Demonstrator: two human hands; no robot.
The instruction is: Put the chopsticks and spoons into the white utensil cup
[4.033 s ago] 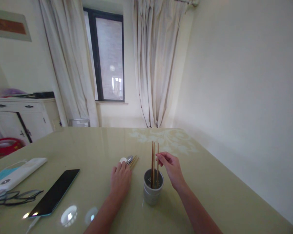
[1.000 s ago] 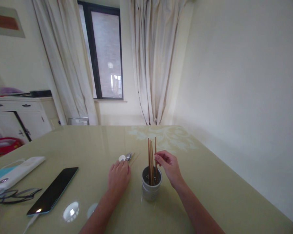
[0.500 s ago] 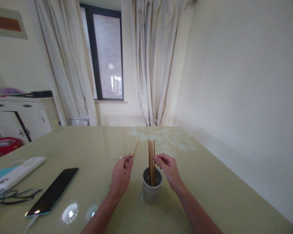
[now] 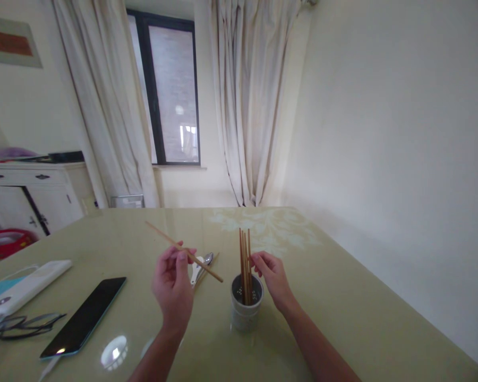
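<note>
My left hand (image 4: 173, 289) is closed around a wooden chopstick (image 4: 207, 269), held slantwise above the table with its thicker end low toward the cup. Several more chopsticks (image 4: 245, 254) stand upright in a grey cup (image 4: 246, 319) with small holes in its bottom. Fingertips of my right hand (image 4: 274, 276) pinch the rightmost of these chopsticks about halfway up. Beyond the left hand lie a metal spoon (image 4: 208, 258), a white utensil (image 4: 196, 270) and a thin stick, partly hidden.
On the left of the table (image 4: 342, 307) lie a black phone (image 4: 85, 315) with a cable, glasses (image 4: 24, 324) and a white device (image 4: 35, 284) over something blue. A white cabinet (image 4: 56, 199) and a red basket (image 4: 8, 244) stand beyond. A wall runs along the right.
My left hand has moved left and nearer, lifting a chopstick that now slants across it. The spoon and white utensil have come into view. My right hand stays at the cup's chopsticks.
</note>
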